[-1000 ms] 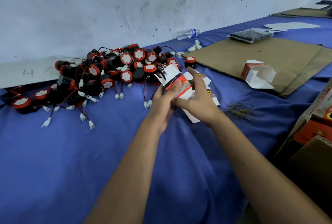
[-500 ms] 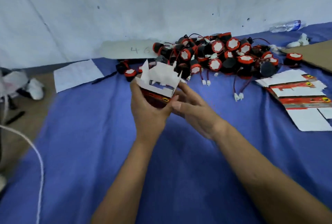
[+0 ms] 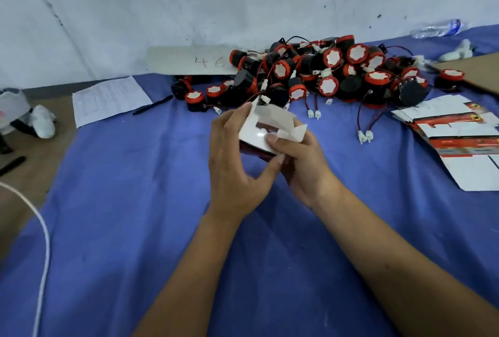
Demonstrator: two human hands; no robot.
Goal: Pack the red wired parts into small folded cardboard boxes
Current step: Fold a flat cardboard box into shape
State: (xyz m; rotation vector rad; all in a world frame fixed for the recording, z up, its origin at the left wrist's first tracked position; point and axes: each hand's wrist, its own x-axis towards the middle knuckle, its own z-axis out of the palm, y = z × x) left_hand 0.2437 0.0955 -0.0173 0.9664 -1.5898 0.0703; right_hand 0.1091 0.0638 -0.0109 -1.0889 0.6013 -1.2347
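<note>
Red wired parts (image 3: 326,72) heaped just beyond my held box.
My left hand (image 3: 235,163) and right hand (image 3: 299,163) both grip the small red-and-white folded cardboard box (image 3: 266,134), open flaps facing the heap.

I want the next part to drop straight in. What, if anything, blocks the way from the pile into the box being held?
The box's own white flaps do: they lean over its mouth while both hands, left and right, fold the box. The pile of parts lies just behind it, nothing between.

"4 6" handwritten on white strip (image 3: 189,62)
</note>
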